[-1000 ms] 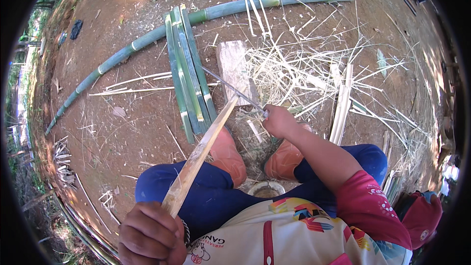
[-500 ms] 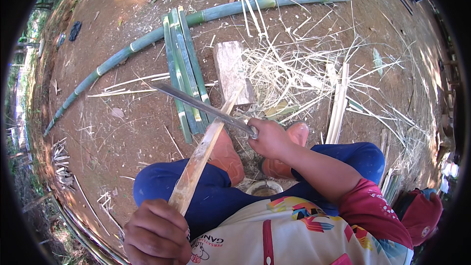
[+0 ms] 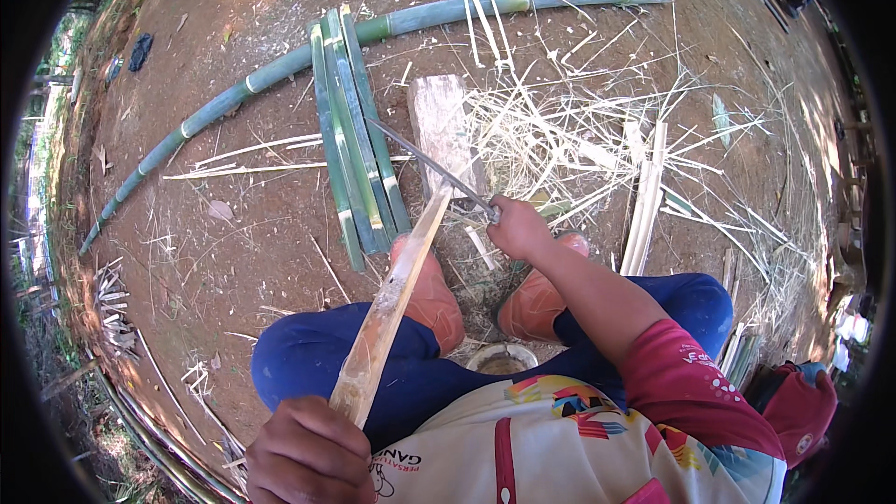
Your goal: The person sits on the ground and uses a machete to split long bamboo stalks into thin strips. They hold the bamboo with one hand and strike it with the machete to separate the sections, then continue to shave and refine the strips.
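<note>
The person's left hand (image 3: 313, 457) is closed in a fist around the near end of a pale bamboo strip (image 3: 387, 303), low and close to the body. From that fist the strip slants up and away to the right, over the left leg, its far end lying in line with the near edge of a wooden block (image 3: 437, 117); whether it rests on the block I can't tell.

Further off and to the right of the left fist, the right hand (image 3: 518, 229) is wrapped around the handle of a long knife (image 3: 431, 164). The blade points away and leftward from that grip, crossing in front of the block close by the strip's far end, though from here I can't make out whether the two touch.

Left of the knife grip, beyond the blade's tip, green split bamboo lengths (image 3: 361, 145) lie side by side, their far ends across a long bamboo pole (image 3: 275, 77). Just beyond the right hand and to its right spreads a tangle of pale shavings (image 3: 551, 145). Nearer the body, below that hand, sit two orange boots (image 3: 434, 303).
</note>
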### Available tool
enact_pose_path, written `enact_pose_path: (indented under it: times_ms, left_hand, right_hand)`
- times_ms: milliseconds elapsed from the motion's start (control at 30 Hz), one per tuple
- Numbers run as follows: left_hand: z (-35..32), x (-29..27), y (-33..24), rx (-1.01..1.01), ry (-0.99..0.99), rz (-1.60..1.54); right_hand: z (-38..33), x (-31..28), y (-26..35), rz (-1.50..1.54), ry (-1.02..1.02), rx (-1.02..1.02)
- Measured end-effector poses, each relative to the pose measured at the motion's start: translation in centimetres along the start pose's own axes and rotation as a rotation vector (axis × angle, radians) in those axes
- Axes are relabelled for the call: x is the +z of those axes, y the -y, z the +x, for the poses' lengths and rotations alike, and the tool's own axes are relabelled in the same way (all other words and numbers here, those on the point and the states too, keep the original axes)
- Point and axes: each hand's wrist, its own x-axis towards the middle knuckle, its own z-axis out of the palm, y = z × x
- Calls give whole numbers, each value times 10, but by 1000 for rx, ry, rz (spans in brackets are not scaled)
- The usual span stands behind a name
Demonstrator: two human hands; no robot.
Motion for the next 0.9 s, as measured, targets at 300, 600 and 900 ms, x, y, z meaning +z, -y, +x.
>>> enact_pose_path:
  times_ms: [300, 600, 900]
  left_hand:
    - [7, -5, 9, 38, 93, -90]
    - [8, -5, 8, 11, 73, -132]
    - [11, -4, 11, 16, 117, -63]
  right_hand:
    - [48, 15, -44, -61, 50, 122]
    - [32, 12, -30, 73, 65, 91]
    - [-73, -18, 56, 139, 13, -101]
